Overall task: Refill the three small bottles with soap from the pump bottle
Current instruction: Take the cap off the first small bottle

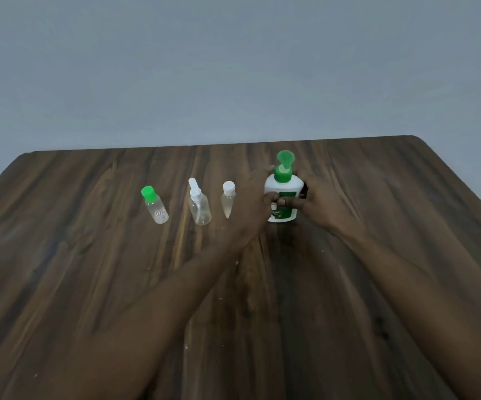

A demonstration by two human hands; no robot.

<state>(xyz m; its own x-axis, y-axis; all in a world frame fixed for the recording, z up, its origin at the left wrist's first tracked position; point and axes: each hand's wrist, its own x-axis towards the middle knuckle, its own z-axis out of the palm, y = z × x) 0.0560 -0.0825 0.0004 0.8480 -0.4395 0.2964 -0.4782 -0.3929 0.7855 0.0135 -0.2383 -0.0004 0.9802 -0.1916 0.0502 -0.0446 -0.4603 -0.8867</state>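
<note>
A white pump bottle (283,187) with a green pump head stands on the wooden table (89,269), right of centre. My left hand (251,194) grips its left side and my right hand (321,199) grips its right side, fingertips meeting across the front label. To the left stand three small clear bottles in a row: one with a green cap (154,204), one with a white spray top (199,206), and one with a white cap (228,202) partly hidden behind my left hand. All three are capped.
The dark wooden table ends at a far edge (233,144) against a plain grey wall. Small white specks lie on the wood near my forearms.
</note>
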